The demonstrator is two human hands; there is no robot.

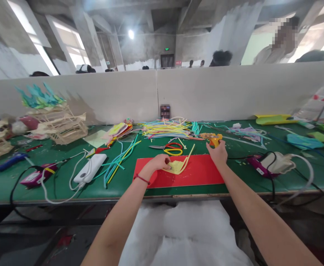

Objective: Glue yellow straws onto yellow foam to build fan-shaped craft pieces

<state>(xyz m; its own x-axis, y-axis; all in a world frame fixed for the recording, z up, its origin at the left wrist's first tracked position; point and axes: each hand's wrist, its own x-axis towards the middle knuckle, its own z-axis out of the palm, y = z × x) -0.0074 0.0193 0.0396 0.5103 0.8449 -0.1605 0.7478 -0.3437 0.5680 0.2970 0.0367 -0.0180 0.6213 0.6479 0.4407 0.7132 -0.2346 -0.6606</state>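
At the far left of the green table (117, 190), a pale slatted frame (65, 129) stands by the partition (109, 96), blue-green tufts (41, 96) above it. Nearer lie a blue tool (12, 162), a magenta device (40, 177) and a white power strip (91, 169) with its cord. Just right of that, loose teal and yellow strips (123, 160) cross one another, with a stack of coloured cutouts (120, 132) beyond them.

The left grip (159, 162) comes in over the left part of a red board (203, 175), a dark red cord (142, 179) round the wrist. Its fingertips touch the left end of a yellow piece (176, 168), which lies on the board just to their right (whether they pinch that edge or only steady it, I cannot tell). From the piece, narrow yellow lengths bend up toward the far right. Scissors (167, 148) lie just beyond the board, and a thick bundle of strips (167, 129) farther still.

The right grip (219, 151) is closed around an orange glue gun (214, 139), whose nose points left; the yellow piece is to its near left, apart from it. Farther right sits a second magenta device (261, 168).
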